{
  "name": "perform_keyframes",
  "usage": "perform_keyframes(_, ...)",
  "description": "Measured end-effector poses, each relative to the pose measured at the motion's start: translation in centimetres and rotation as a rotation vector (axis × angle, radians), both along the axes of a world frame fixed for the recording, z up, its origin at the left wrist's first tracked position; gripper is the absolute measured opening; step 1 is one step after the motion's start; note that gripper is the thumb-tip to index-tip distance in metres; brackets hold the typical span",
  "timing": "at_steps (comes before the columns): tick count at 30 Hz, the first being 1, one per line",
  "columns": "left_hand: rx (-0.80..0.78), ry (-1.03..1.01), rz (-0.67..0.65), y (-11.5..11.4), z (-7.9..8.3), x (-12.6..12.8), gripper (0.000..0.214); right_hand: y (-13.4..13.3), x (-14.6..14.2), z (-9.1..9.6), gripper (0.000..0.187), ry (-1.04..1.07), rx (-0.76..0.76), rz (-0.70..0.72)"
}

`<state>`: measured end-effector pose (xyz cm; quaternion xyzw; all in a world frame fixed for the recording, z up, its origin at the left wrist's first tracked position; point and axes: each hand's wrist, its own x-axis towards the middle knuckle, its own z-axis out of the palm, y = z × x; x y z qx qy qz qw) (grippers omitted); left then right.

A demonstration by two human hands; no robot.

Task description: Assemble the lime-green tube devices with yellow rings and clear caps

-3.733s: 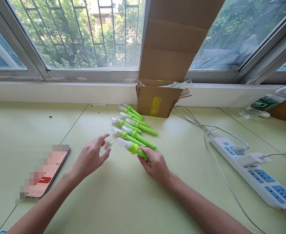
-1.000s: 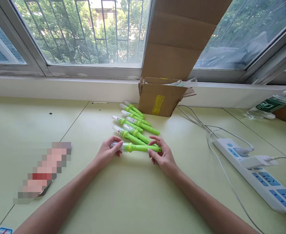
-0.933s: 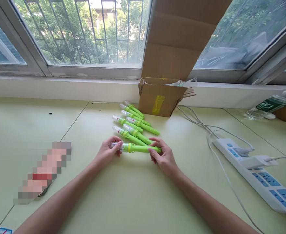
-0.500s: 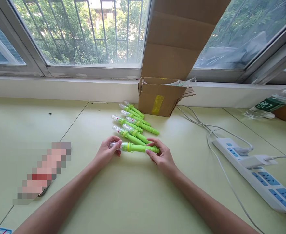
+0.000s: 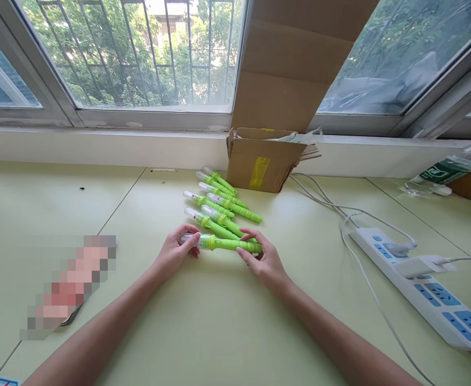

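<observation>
Lying level between both hands is a lime-green stick light (image 5: 229, 244) with a clear ribbed cap and a yellow ring. My left hand (image 5: 181, 245) is closed around the clear cap at its left end. At the tapered green end, my right hand (image 5: 261, 257) pinches it with thumb and fingers. Just beyond the hands, several more stick lights (image 5: 235, 206) of the same kind lie in a loose, overlapping pile, clear caps to the left.
Behind the pile stands an open cardboard box (image 5: 275, 166) with plastic bags in it. A white power strip (image 5: 412, 289) with plugs and cables (image 5: 364, 273) lies at right, a plastic bottle (image 5: 444, 174) behind. A pixelated object (image 5: 70, 289) is at left.
The held stick light has turned a little about its length; the small loop near its yellow ring no longer shows below. My right thumb has shifted slightly left. The pile is unchanged.
</observation>
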<state>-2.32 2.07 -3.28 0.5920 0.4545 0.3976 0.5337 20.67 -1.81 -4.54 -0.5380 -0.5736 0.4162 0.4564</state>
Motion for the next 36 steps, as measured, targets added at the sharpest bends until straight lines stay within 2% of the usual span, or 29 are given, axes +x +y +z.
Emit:
perform_keyframes(7, 0.000, -0.009, -0.004, 0.3, -0.9, -0.4, 0.026, 0.2, 0.4, 0.4, 0.032, -0.083, 0.014, -0.029)
perform_keyframes(12, 0.008, -0.029, -0.026, 0.2, -1.0, -0.2, 0.026, 0.8, 0.6, 0.6, 0.042, 0.040, -0.259, 0.070)
perform_keyframes(14, 0.018, -0.023, -0.020, 0.0, -0.8, 0.0, 0.026, 0.8, 0.6, 0.5, 0.040, 0.020, -0.241, 0.059)
perform_keyframes(18, -0.002, -0.026, 0.003, -0.1, -0.6, 0.2, 0.027, 0.4, 0.3, -0.1, 0.029, -0.184, 0.059, -0.042)
perform_keyframes(21, -0.046, -0.084, 0.024, 0.1, -0.6, 0.2, 0.027, 0.2, 0.5, -0.6, 0.023, -0.402, 0.353, -0.001)
perform_keyframes(25, -0.077, -0.148, 0.078, 0.2, -0.9, 0.3, 0.029, 0.4, 1.0, -0.7, 0.026, -0.754, 0.759, 0.022)
perform_keyframes(27, -0.078, -0.130, 0.114, 0.2, -1.1, 0.2, 0.030, 0.3, 1.1, -0.6, 0.028, -0.873, 0.886, 0.026)
perform_keyframes(29, -0.071, -0.101, 0.160, 0.2, -1.3, 0.2, 0.031, 0.1, 1.0, -0.5, 0.027, -0.941, 0.939, 0.057)
perform_keyframes(31, -0.058, -0.083, 0.203, 0.2, -1.4, 0.1, 0.031, -0.3, 0.7, -0.4, 0.025, -0.945, 0.917, 0.098)
perform_keyframes(33, -0.036, -0.075, 0.229, 0.2, -1.4, 0.0, 0.030, -0.6, 0.3, -0.2, 0.024, -0.873, 0.809, 0.123)
perform_keyframes(36, 0.008, -0.065, 0.238, 0.0, -1.2, -0.1, 0.029, -0.9, -0.1, 0.7, 0.026, -0.631, 0.451, 0.196)
